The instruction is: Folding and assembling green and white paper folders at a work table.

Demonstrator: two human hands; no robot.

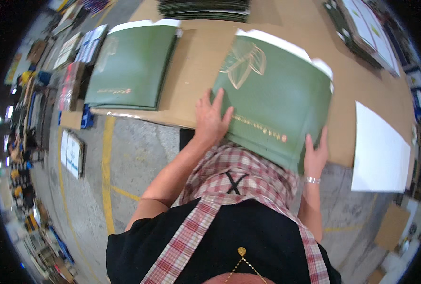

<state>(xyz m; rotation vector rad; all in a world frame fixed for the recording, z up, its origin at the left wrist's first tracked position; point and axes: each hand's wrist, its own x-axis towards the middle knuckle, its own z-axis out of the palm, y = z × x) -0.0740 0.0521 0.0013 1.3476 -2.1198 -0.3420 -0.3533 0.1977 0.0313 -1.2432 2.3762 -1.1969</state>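
A flat stack of green printed paper bags (272, 102), with a gold leaf outline and white far edges, lies tilted at the table's near edge in front of me. My left hand (213, 116) holds its left side, thumb on top and fingers spread along the edge. At the lower right corner, my right hand (316, 154) grips the side, its thumb lying near the top surface. Parts of the fingers of both hands are hidden. Farther left on the table rests a similar green stack (130, 66), which neither hand touches.
The brown table (191, 61) carries another dark green pile (203, 9) at its far side and a white-topped pile (369, 33) at the far right. A white sheet (378, 151) lies near the right edge. Bundles (71, 87) stand left of the table.
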